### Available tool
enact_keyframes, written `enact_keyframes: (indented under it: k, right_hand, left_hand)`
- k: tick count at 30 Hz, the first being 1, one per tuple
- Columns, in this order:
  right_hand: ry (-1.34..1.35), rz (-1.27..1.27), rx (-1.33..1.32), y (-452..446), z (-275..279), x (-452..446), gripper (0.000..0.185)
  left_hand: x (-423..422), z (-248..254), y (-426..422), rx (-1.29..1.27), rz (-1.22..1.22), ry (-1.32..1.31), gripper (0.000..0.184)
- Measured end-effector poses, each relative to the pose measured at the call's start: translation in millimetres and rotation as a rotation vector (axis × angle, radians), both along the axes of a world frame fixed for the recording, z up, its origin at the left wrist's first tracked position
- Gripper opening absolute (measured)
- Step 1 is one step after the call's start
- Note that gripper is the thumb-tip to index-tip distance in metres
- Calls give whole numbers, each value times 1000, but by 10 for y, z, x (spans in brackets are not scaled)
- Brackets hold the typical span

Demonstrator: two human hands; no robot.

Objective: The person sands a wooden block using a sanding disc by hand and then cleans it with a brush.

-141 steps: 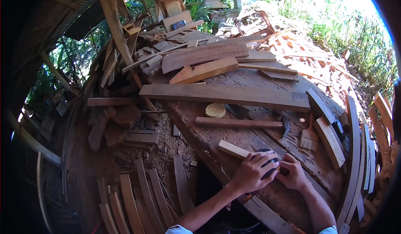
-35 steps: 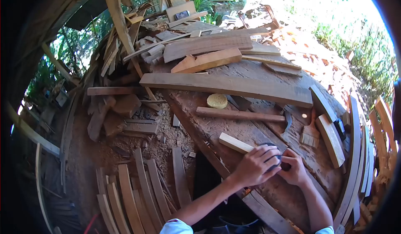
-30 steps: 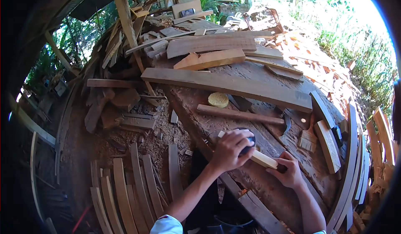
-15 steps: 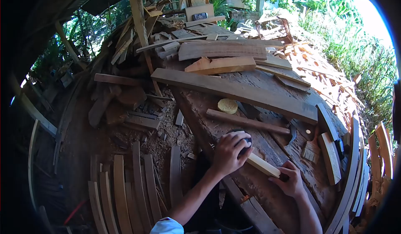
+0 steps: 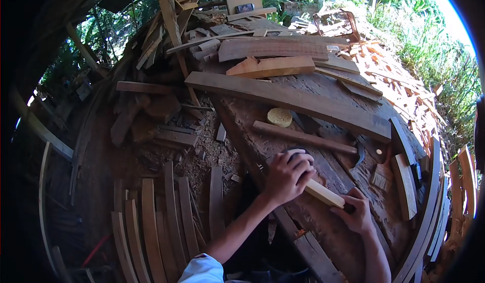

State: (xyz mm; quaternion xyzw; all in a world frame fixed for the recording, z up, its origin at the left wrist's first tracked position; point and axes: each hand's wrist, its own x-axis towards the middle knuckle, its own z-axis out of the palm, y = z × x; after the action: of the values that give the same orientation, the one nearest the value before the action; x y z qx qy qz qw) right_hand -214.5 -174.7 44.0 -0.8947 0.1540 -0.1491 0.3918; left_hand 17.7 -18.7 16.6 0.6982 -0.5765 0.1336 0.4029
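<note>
Wrapped over a dark rounded object (image 5: 294,153), my left hand (image 5: 288,177) presses on the far end of a pale wooden strip (image 5: 324,193). The fingers hide most of the dark object. At the strip's near right end, my right hand (image 5: 357,210) pinches the wood between thumb and fingers. Beyond the hands lies a wooden-handled tool (image 5: 303,137) with a curved metal head, and a round yellow disc (image 5: 279,117) is behind it. To the right of them a brush (image 5: 382,174) rests on the worn bench (image 5: 323,232).
A long plank (image 5: 288,103) crosses the bench behind the tool. More boards (image 5: 273,49) are piled farther back. Curved pieces (image 5: 404,187) stand at the right edge, and several upright strips (image 5: 151,227) fill the lower left. Wood chips (image 5: 212,146) cover the ground on the left.
Earlier my hands were close together at the strip's right end. My left hand has slid with the dark object to the far end, exposing the strip between them. The view has also shifted.
</note>
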Motion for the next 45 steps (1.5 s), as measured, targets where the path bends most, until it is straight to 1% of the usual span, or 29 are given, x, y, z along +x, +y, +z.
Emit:
enact_keyframes:
  k: [1, 2, 4, 6, 7, 8, 9, 10, 12, 13, 15, 16, 18, 19, 20, 21, 22, 24, 26, 27, 29, 32, 33, 34, 36, 38, 40, 43, 45]
  right_hand:
    - [19, -6, -13, 7, 28, 13, 39]
    - [32, -10, -29, 12, 46, 37, 39]
    - [11, -12, -25, -10, 7, 41, 38]
    - [-9, 14, -63, -78, -99, -13, 37]
    - [-46, 55, -87, -123, -149, -17, 37]
    - [-52, 57, -83, -129, -183, -9, 37]
    - [-27, 31, -57, -120, -175, -28, 38]
    - [-1, 2, -32, -95, -127, -38, 38]
    - [12, -28, -29, -27, -6, 22, 39]
    - [20, -33, -30, -19, 11, 32, 39]
    - [31, -45, -28, 15, 13, 12, 40]
    - [27, -48, 4, 20, 9, 17, 40]
    - [22, -44, 21, -19, -18, 42, 40]
    - [-5, -16, -8, -51, -77, 19, 40]
    - [-32, 10, -36, -95, -153, -17, 39]
    - [-41, 78, -82, -197, -262, -72, 39]
    - [-41, 75, -85, -176, -218, -60, 39]
    - [-20, -4, -28, -52, -65, -5, 38]
    - [3, -30, 28, -10, 4, 9, 39]
    - [-2, -27, 5, -8, 9, 19, 40]
    - [1, -27, 2, 0, -17, 28, 42]
    - [-46, -15, -14, -11, -46, 27, 43]
    - [-43, -12, -21, -17, -46, 21, 43]
    - [-31, -17, 1, -18, -55, 12, 42]
    - [-19, -21, 18, -29, -49, 14, 42]
    - [-30, -12, -22, -20, -44, 11, 41]
    - [-25, -24, -9, -1, -23, 8, 40]
    - [-19, -34, 3, 0, -27, 31, 40]
    - [-9, -27, -1, 19, -30, 44, 40]
  left_hand:
    - [52, 1, 39, 10, 80, 30, 16]
    - [-14, 1, 42, 19, 87, 23, 16]
    - [-332, -5, -72, -44, -15, 51, 13]
    - [-636, 3, -134, -97, -248, 12, 14]
    - [-643, 10, -148, -89, -244, 4, 14]
    - [-643, 10, -165, -121, -304, -7, 14]
    - [-652, -1, -167, -154, -365, -13, 14]
    - [-566, -5, -145, -150, -367, -12, 14]
    - [-199, -14, -66, -120, -183, -60, 14]
    - [-55, -62, -30, -118, -191, -63, 14]
    - [124, -155, 19, -104, 190, 19, 14]
    - [39, -139, -4, -107, 187, 19, 14]
    - [-334, -63, -83, -39, 49, -1, 15]
    - [-524, -20, -95, -8, -74, -29, 16]
    - [-628, -14, -85, -16, -72, -26, 16]
    - [-704, -14, -78, -50, -183, -50, 16]
    - [-737, -17, -82, -83, -294, -75, 16]
    - [-501, -15, -87, -106, -325, -81, 16]
    - [-225, -9, -79, -64, -162, -61, 18]
    - [-151, 13, -90, -51, -164, -62, 18]
    - [-51, 51, -67, -17, 34, -2, 18]
    - [-398, 81, -128, 62, 104, 52, 17]
    - [-508, 48, -154, 36, 27, 14, 17]
    - [-587, 36, -129, 30, 29, 19, 17]
    - [-675, 30, -105, -7, -136, -48, 17]
    - [-501, 29, -100, -39, -171, -41, 17]
    - [-203, 51, -80, -38, -56, -3, 18]
    - [257, 51, -36, -80, 200, -2, 22]
    - [152, 24, -89, -77, 197, 10, 22]
